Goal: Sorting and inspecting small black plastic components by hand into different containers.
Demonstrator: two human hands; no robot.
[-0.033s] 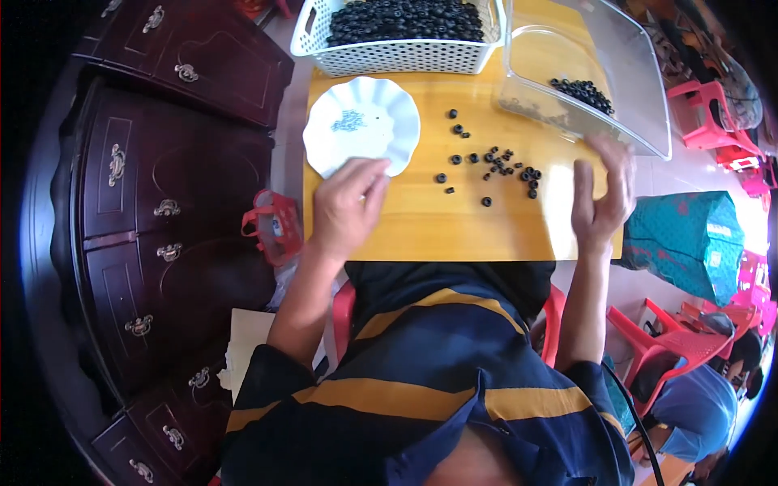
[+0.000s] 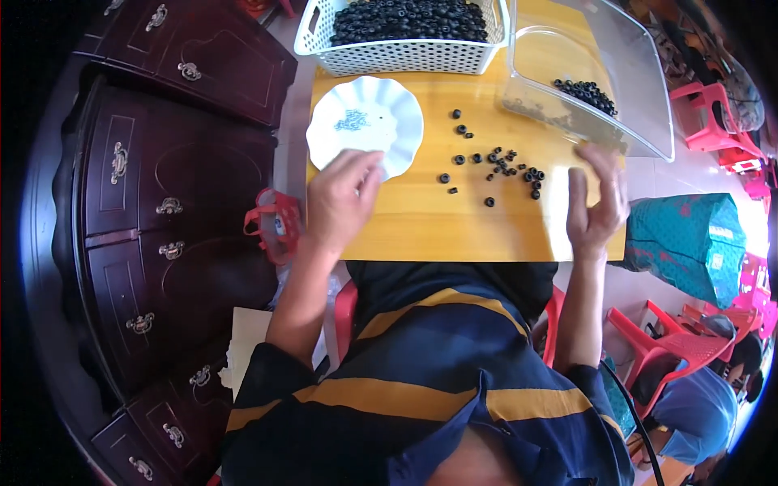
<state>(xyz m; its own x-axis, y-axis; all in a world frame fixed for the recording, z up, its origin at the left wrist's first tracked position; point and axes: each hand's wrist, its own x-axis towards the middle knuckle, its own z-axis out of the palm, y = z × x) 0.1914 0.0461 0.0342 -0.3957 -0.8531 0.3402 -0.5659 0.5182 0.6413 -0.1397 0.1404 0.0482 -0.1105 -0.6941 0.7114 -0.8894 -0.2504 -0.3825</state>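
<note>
At the near rim of a white scalloped plate [image 2: 405,117] is my left hand [image 2: 344,194], its thumb and fingers drawn together in a pinch. Whatever the pinch may hold is too small to see. A little heap of thin silvery pieces [image 2: 352,120] lies in the plate. My right hand [image 2: 598,202] hovers over the table's right edge, thumb and fingers apart, with nothing visible in it. Between the hands, several small black ring-shaped parts [image 2: 489,202] are scattered on the yellow wooden table [image 2: 421,235]. Some sit in a loose cluster [image 2: 504,162] nearer my right hand.
A white perforated basket [image 2: 405,58] heaped with black parts stands at the far edge. Right of it, a clear plastic bin [image 2: 648,97] holds a smaller pile. Dark drawers [image 2: 162,194] line the left; a teal bag [image 2: 689,239] and red chairs [image 2: 681,336] are on the right.
My right hand has shifted slightly toward me and its fingers have tilted left. My left hand has turned a little at the plate's rim. The parts lie as before.
</note>
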